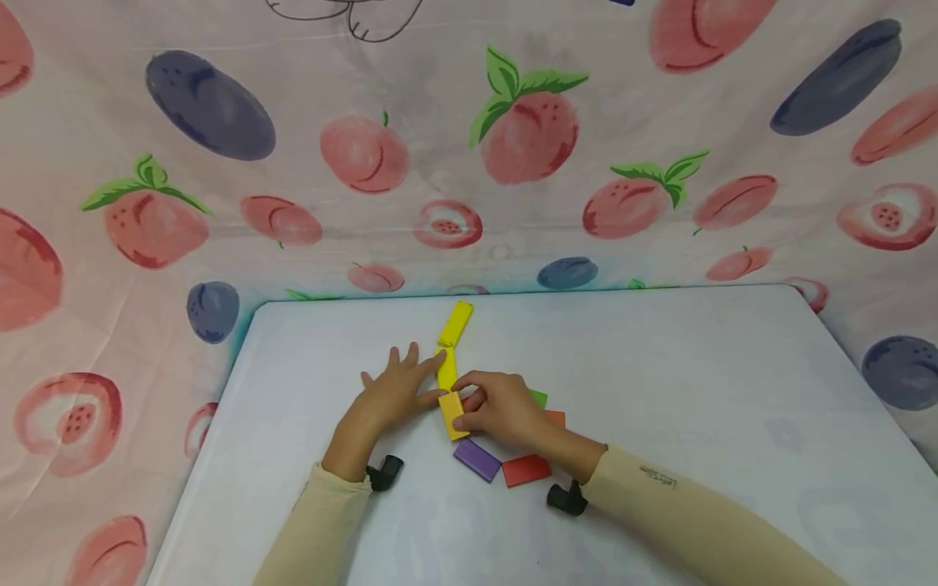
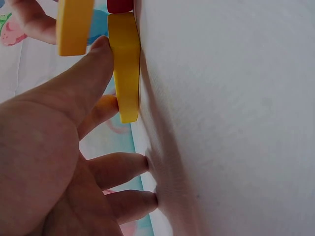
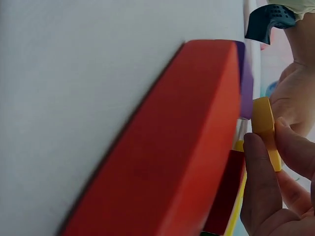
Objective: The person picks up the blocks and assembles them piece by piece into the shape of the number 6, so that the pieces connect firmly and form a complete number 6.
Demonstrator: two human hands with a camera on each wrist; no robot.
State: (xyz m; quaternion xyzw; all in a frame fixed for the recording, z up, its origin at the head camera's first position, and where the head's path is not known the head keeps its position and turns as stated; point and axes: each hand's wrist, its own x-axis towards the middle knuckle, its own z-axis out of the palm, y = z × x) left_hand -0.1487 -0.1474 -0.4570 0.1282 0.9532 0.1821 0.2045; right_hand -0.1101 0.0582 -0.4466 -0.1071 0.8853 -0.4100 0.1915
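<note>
My right hand (image 1: 506, 411) pinches an orange-yellow block (image 1: 451, 417) between thumb and fingers. In the right wrist view this block (image 3: 264, 123) is tilted, with fingertips on both sides. My left hand (image 1: 396, 391) has its fingers spread, the index and thumb tips against a yellow block (image 2: 127, 73) lying on the table. Beyond that block (image 1: 446, 370), another yellow block (image 1: 456, 324) lies end to end with it. A purple block (image 1: 477, 461) lies just below the held one, and a red block (image 1: 526, 470) adjoins it.
Partly behind my right hand are a green block (image 1: 539, 398) and an orange block (image 1: 556, 418). The blocks lie on a white tabletop (image 1: 696, 366), its far edge against a fruit-print cloth (image 1: 293, 122). Black wrist devices (image 1: 567, 499) sit at both cuffs.
</note>
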